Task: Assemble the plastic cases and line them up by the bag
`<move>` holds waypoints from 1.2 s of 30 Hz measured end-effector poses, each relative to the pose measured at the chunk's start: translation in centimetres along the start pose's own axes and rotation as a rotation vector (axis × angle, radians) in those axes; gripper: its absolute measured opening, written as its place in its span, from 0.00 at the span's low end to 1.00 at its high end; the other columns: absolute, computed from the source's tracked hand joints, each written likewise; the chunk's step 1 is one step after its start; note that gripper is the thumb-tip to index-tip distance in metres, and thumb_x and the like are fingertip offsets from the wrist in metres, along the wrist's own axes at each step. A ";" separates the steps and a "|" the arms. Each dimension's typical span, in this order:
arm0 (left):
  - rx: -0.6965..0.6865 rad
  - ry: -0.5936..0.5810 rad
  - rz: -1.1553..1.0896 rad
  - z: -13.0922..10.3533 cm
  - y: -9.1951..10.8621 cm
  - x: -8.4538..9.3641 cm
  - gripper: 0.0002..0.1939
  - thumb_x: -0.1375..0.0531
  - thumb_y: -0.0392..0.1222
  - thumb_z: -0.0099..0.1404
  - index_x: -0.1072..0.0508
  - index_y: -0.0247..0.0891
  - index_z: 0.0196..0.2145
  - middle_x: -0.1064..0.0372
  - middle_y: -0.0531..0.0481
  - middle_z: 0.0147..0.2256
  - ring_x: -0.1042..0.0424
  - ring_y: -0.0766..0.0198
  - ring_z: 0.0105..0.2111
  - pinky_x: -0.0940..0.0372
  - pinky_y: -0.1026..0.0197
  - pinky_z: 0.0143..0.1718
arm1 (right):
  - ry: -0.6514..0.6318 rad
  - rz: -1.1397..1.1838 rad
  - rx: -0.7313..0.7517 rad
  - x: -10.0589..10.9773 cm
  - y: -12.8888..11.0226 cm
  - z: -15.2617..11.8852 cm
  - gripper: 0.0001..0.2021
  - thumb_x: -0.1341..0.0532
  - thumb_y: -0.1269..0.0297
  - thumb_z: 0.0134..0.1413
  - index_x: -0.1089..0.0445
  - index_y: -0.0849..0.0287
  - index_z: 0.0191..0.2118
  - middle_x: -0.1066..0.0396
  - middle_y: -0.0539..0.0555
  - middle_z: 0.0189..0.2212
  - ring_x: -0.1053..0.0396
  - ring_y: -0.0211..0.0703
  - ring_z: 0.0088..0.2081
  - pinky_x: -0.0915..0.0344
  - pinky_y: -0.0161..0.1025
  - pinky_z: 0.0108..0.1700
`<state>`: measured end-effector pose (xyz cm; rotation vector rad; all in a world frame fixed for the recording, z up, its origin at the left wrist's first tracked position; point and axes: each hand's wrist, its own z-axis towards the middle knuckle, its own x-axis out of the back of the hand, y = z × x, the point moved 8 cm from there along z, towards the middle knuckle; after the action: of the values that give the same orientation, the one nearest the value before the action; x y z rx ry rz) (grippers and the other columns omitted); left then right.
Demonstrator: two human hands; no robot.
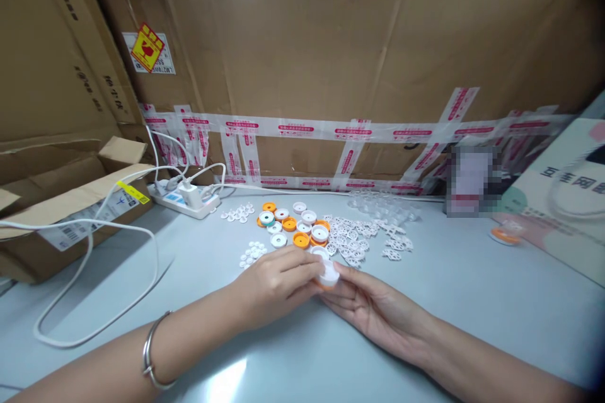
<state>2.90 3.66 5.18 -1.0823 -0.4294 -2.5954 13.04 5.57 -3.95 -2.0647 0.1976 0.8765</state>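
Observation:
Both my hands meet over the table at the middle front. Between them is a small round white-and-orange plastic disc (pixel 329 274), its details smeared. My left hand (pixel 278 280) is closed, its fingertips pinching the disc from the left. On the other side, my right hand (pixel 366 302) grips the same disc with the thumb at its edge and fingers beneath. Just beyond lie several round caps in orange, white and teal, among them an orange cap (pixel 301 239) and a white cap (pixel 278 240). White openwork plastic pieces (pixel 350 239) are scattered to their right.
Small white parts (pixel 253 253) and clear plastic pieces (pixel 385 206) lie around the caps. A power strip (pixel 198 204) with white cables and an open cardboard box (pixel 85 214) stand left. A large taped carton (pixel 302 63) walls the back. An orange-and-white disc (pixel 505 236) sits far right.

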 end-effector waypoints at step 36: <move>0.229 -0.066 -0.027 -0.4 -1.0 -0.3 0.14 0.43 0.38 0.62 0.33 0.35 0.46 0.32 0.45 0.34 0.33 0.61 0.35 0.36 0.59 0.36 | -0.046 0.119 0.081 -0.5 0.3 0.2 0.06 0.38 0.72 0.51 0.27 0.67 0.36 0.28 0.54 0.32 0.30 0.37 0.37 0.35 0.38 0.51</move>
<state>2.51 4.43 4.52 -1.0899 -0.7410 -2.4637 12.44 5.47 -3.97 -1.9719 0.3287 0.9710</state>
